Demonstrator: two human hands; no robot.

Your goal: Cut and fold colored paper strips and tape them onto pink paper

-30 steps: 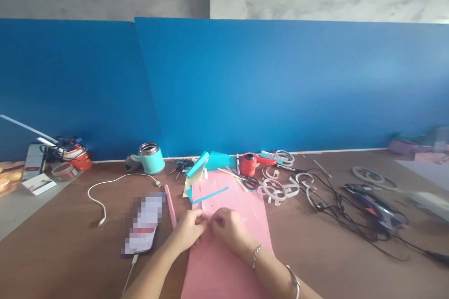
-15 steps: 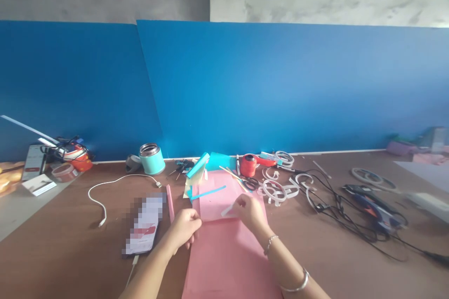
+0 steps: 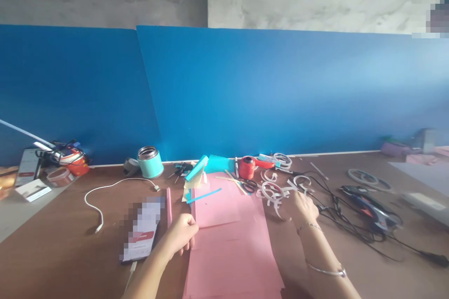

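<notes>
A pink paper sheet (image 3: 231, 247) lies on the brown table in front of me, with a smaller pink piece (image 3: 215, 208) on top of its far end. My left hand (image 3: 180, 236) rests at the sheet's left edge, fingers curled and pinching the paper's border. My right hand (image 3: 304, 206) has reached out to the right of the sheet, beside a heap of white curled strips (image 3: 277, 189). Its fingers point away from me and I cannot make out whether they hold anything. A thin blue strip (image 3: 203, 195) lies at the sheet's far left corner.
A phone (image 3: 142, 229) on a white cable (image 3: 105, 191) lies left of the sheet. A teal tin (image 3: 150, 161), teal paper (image 3: 206, 166), scissors (image 3: 245, 184) and a red tape dispenser (image 3: 250, 166) stand along the blue wall. Black cables and a glue gun (image 3: 368, 203) lie to the right.
My right hand left the middle of the pink sheet, drew a thin white strip rightward, and now sits by the white curled strips. My left hand stayed at the sheet's left edge.
</notes>
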